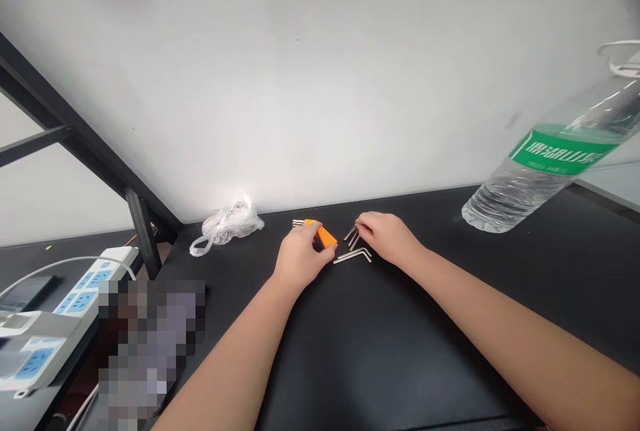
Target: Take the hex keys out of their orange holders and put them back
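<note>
In the head camera's view, a left hand (299, 259) holds an orange holder (320, 233) on a black bench (325, 358), its fingers closed around the piece, thumb at the near right end. The holder's long axis slants from far left to near right, with metal tips (298, 222) pointing out of its far left end. To the holder's right, the fingers of the right hand (389, 234) are bunched over the far ends of several loose hex keys (353, 239); how far they are closed, and whether they grip one, cannot be told. Those keys slant from far right to near left, between holder and right hand, closer to the right hand. Nearer the wearer, to the holder's right, bent keys (352, 256) lie roughly crosswise beside the left thumb, elbows to the right. A plastic bag (231, 223) rests left of the holder, a water bottle (520, 191) well to its right.
</note>
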